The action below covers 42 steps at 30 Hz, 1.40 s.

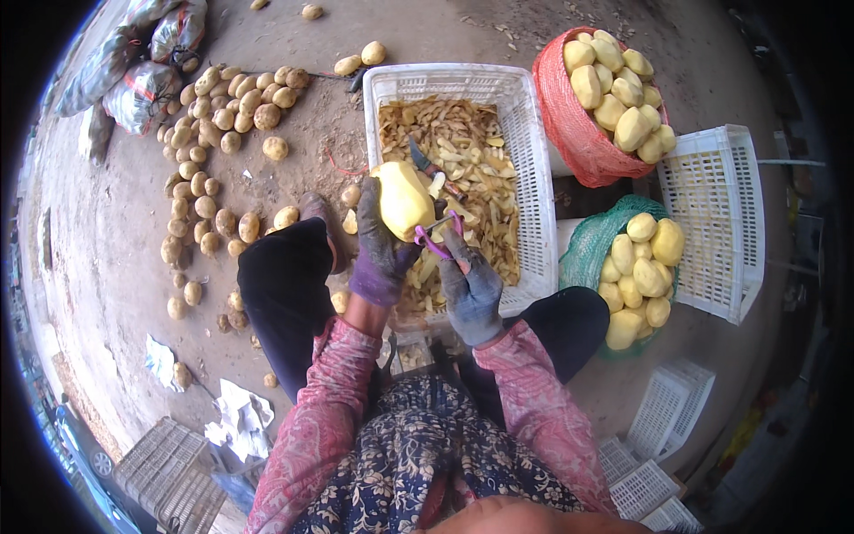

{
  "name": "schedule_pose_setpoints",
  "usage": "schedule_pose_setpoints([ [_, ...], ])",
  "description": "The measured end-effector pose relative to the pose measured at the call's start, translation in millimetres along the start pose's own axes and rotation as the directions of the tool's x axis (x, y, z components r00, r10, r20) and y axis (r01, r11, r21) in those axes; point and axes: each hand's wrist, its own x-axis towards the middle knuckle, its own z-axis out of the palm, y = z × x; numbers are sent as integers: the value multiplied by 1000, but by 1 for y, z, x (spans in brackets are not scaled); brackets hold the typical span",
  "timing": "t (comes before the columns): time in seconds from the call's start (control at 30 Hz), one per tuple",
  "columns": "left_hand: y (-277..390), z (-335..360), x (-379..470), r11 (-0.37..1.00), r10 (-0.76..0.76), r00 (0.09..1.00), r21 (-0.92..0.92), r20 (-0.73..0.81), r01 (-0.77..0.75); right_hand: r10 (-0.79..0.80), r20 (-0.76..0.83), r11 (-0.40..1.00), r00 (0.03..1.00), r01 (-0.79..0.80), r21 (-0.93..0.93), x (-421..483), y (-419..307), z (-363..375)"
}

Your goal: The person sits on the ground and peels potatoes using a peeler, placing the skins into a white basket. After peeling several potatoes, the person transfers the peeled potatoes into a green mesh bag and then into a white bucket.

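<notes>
In my gloved left hand (381, 240) rests a large peeled potato (404, 200), held over the near left side of a white plastic crate (538, 200). My right hand (471, 287), also gloved, grips a purple-handled peeler (437, 233), whose blade end is close to the potato's lower right side. Potato peelings (460, 147) fill the bottom of the crate. On top of them lies a knife (434, 167) with a dark blade and a brownish handle. Part of the peeler is hidden behind my right fingers.
Unpeeled potatoes (223, 120) lie scattered on the ground to the left. A red mesh sack (567, 127) and a green mesh sack (587, 247) hold peeled potatoes at the right, beside another white crate (714, 220). Filled plastic bags (143, 93) stand at the far left.
</notes>
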Motion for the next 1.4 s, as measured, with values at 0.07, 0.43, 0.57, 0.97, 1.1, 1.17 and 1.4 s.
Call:
schedule_pose_setpoints([
  [0.07, -3, 0, -1, 999, -20, 1000, -50, 18, 21, -3, 1, 1000, 1000, 3, 22, 3, -2, 3],
  [0.43, -2, -19, 19, 934, -150, 955, -354, -255, 52, 78, 74, 960, 994, -55, -276, -39, 21, 3],
  [0.57, 9, -20, 10, 984, -49, 989, -174, -141, 24, 78, -6, 972, 997, -77, -222, -31, 24, 0],
  [0.97, -20, -25, 2, 974, -50, 995, -226, -89, 29, 279, -30, 960, 960, -278, 19, -25, 23, 18],
  [1.1, -12, -23, 8, 965, -134, 966, -251, -219, 77, 184, -27, 983, 983, -185, -10, -52, 33, 15],
  [1.17, -2, -22, 15, 951, -100, 962, -308, -253, 18, 161, -7, 983, 987, -161, -88, -67, 25, 14],
  [1.4, -9, -19, 5, 978, -122, 970, -194, -209, 81, 223, 21, 975, 975, -223, -17, -27, 28, 7],
])
